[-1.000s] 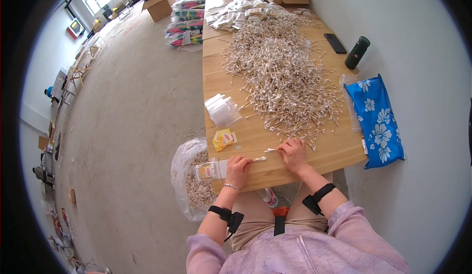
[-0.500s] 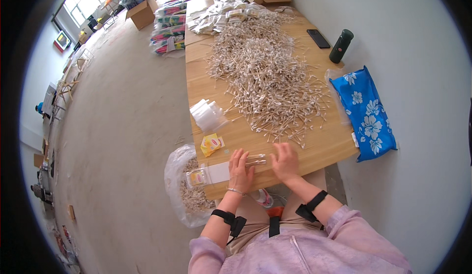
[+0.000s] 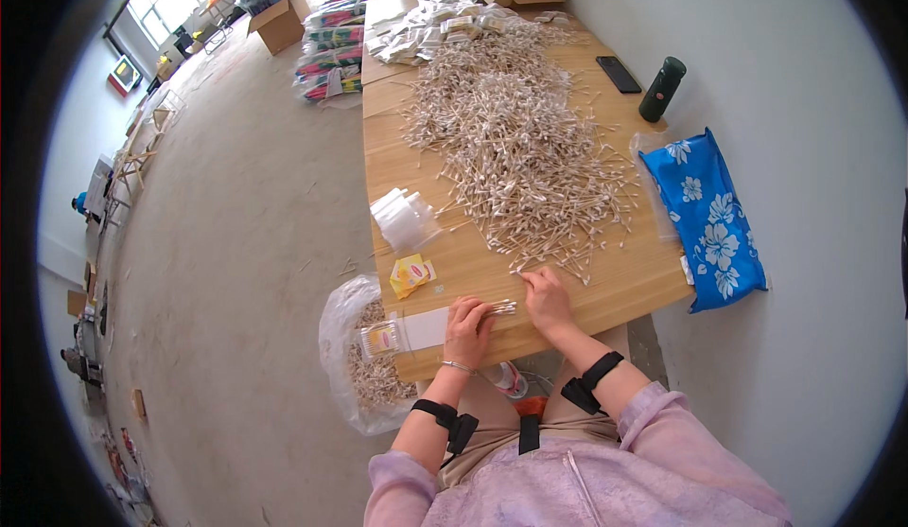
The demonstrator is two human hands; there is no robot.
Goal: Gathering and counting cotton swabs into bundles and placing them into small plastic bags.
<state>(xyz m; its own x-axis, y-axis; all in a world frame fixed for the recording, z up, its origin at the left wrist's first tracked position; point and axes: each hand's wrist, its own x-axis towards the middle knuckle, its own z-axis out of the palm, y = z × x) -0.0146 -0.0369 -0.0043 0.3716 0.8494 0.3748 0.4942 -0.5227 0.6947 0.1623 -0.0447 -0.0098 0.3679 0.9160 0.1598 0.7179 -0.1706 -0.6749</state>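
My left hand (image 3: 467,330) is closed around a small bundle of cotton swabs (image 3: 503,307), whose white tips stick out to the right. It rests near the table's front edge, over the end of a white card strip (image 3: 424,328). My right hand (image 3: 548,298) pinches at the near fringe of a large loose heap of cotton swabs (image 3: 530,158); a swab tip shows at its fingertips. At the strip's left end lies a clear packet of swabs (image 3: 380,339) with a yellow label, by the table's left edge.
Yellow cards (image 3: 410,274) and clear plastic sleeves (image 3: 404,219) lie at the table's left. A phone (image 3: 618,74), dark green bottle (image 3: 662,89) and blue flowered pack (image 3: 709,219) stand along the right. Below the left edge hangs a plastic bag (image 3: 342,376) of swabs. Filled packets (image 3: 426,30) pile up far back.
My right hand has gone from an open, blurred reach to a pinch at the heap's near edge. My left hand has drawn the loose swabs beside it into a tighter bundle.
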